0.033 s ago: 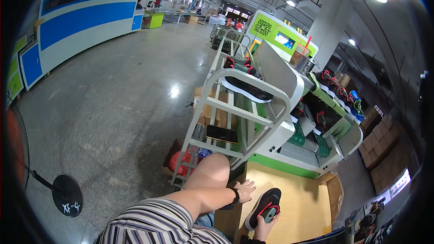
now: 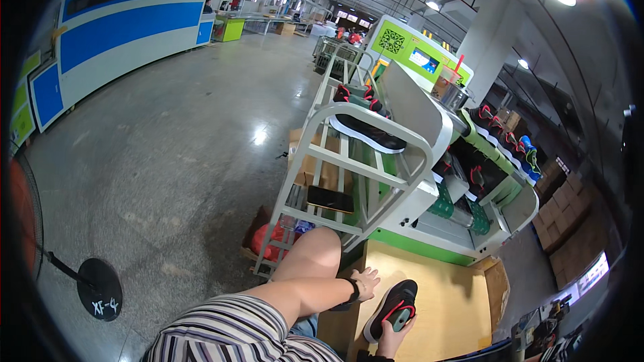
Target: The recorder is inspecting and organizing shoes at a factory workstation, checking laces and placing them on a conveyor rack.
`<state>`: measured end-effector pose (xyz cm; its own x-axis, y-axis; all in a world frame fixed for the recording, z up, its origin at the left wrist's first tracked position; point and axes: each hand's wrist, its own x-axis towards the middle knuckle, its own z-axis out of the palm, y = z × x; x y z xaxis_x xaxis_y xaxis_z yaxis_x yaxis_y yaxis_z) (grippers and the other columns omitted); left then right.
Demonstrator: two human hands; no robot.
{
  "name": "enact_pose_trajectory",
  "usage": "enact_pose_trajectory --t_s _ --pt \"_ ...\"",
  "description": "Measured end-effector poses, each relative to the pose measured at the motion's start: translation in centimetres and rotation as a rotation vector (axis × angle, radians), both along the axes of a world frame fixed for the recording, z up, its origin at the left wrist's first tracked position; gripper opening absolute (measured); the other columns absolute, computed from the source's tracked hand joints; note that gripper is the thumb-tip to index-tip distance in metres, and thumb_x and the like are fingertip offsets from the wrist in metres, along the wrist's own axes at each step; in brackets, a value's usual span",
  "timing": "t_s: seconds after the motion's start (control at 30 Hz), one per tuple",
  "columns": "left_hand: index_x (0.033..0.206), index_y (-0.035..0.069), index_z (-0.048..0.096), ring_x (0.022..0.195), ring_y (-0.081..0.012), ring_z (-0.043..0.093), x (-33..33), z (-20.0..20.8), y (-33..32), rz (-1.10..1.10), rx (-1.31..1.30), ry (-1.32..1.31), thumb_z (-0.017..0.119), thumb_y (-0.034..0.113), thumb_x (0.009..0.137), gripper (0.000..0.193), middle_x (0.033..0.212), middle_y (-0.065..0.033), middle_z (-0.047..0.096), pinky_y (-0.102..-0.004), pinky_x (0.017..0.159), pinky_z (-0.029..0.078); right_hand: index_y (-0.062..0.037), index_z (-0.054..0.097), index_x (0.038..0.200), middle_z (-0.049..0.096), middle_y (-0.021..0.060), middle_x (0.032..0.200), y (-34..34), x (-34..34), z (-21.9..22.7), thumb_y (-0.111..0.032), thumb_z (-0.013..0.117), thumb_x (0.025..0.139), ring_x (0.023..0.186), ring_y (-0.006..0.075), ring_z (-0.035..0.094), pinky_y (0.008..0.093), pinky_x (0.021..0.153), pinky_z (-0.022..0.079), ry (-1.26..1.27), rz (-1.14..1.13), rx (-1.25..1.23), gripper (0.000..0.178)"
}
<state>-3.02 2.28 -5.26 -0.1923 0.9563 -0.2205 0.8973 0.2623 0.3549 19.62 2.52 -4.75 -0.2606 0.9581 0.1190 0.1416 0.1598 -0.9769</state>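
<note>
A black sneaker [image 2: 388,303] with red trim, a green-grey insert in its opening and a white sole lies on the light wooden tabletop [image 2: 448,295], toe pointing away from me. My right hand [image 2: 392,339] grips it around the heel and collar, thumb and fingers at the opening. To the left of the shoe, my left hand [image 2: 365,283] rests with fingers spread at the tabletop's edge and holds nothing. A dark band circles the left wrist.
A grey metal rack [image 2: 376,173] beside the table bears black shoes [image 2: 367,133] and a phone [image 2: 330,199]. Behind the table stands a green-and-white machine [image 2: 429,209] with more shoes along its top. A black round stand base [image 2: 100,289] is on the floor at left.
</note>
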Motion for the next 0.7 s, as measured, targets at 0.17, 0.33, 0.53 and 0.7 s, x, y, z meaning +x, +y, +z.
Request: enact_pose_trajectory --t_s 0.17,0.33,0.53,0.7 --pt "0.160 0.016 0.028 0.157 -0.0325 0.009 1.0 -0.6 -0.8 0.051 0.059 -0.095 0.062 0.050 0.094 0.082 0.170 -0.0113 0.012 -0.0742 0.112 0.025 -0.0058 0.018 0.161 0.041 0.0173 0.145 0.0 0.3 -0.3 0.000 0.070 0.073 0.125 0.0265 0.049 0.0336 0.104 0.042 0.032 -0.016 0.031 0.103" --pt "0.162 0.015 0.024 0.158 -0.0302 0.000 0.4 -1.8 -1.5 0.025 0.108 -0.157 0.059 0.050 0.097 0.082 0.172 -0.0087 0.004 -0.0759 0.113 0.022 -0.0018 0.022 0.159 0.038 0.0206 0.153 -0.3 0.0 -0.1 -0.002 0.076 0.077 0.138 0.0310 0.042 0.0403 0.114 0.037 0.069 0.030 0.002 0.098" --pt "0.160 0.014 0.029 0.158 -0.0332 0.004 0.4 -1.4 -1.7 0.029 0.121 -0.156 0.063 0.048 0.095 0.081 0.171 -0.0125 0.009 -0.0739 0.112 0.028 0.0029 0.026 0.156 0.039 0.0222 0.154 -1.6 -1.0 2.5 -0.004 0.081 0.075 0.143 0.0322 0.039 0.0437 0.118 0.035 0.020 0.024 0.038 0.098" --pt "0.158 0.012 0.032 0.157 -0.0342 0.006 0.5 -1.6 -1.7 0.028 0.147 -0.159 0.064 0.047 0.094 0.080 0.170 -0.0135 0.011 -0.0737 0.111 0.030 0.0023 0.025 0.157 0.038 0.0224 0.155 -0.8 0.0 0.6 -0.004 0.081 0.074 0.144 0.0333 0.037 0.0437 0.118 0.035 0.015 0.010 0.056 0.100"
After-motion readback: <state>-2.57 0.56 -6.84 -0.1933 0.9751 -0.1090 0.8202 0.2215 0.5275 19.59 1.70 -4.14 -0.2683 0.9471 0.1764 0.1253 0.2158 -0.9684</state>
